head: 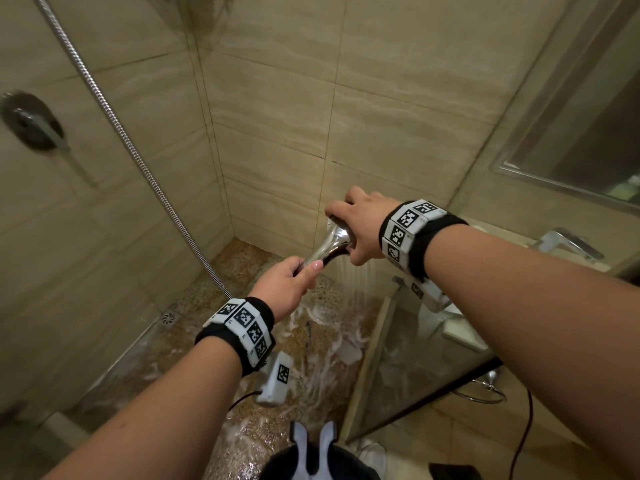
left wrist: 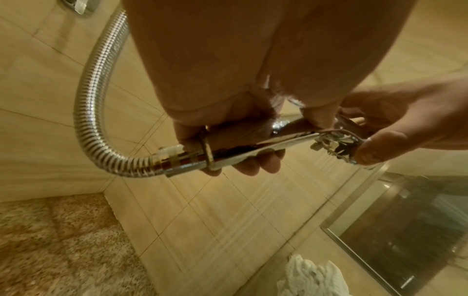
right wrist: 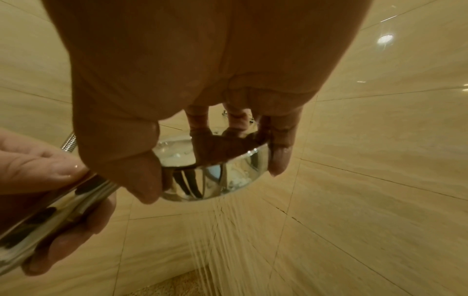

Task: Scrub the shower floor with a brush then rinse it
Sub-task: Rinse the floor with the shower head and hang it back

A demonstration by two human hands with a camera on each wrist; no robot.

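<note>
While water sprayed onto the foamy shower floor [head: 311,368], gripped the shower head [head: 334,239] handle with left hand [head: 287,289] curled. Clasped its round face with right hand [head: 363,226], fingers wrapped.

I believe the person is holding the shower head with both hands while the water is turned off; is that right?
Not quite: the water is running. The right wrist view shows water streams falling from the shower head, held by the left hand and right hand.
</note>
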